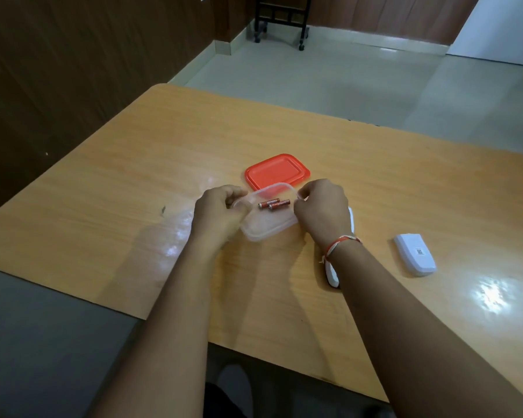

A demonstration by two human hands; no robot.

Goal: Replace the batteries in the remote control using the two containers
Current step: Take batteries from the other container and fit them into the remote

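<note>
A clear plastic container (263,229) sits on the wooden table (133,164) with two red batteries (274,204) lying inside it. My left hand (221,212) grips its left rim, fingers curled over the edge. My right hand (320,206) pinches the right rim. Behind it lies an orange lid (277,171), flat on the table. The white remote control (332,276) lies mostly hidden under my right wrist. Its white battery cover (415,258) rests apart to the right.
The table's left edge (73,152) and near edge (269,357) are close. A black wheeled stand (280,21) is on the floor far behind. Only one container is visible.
</note>
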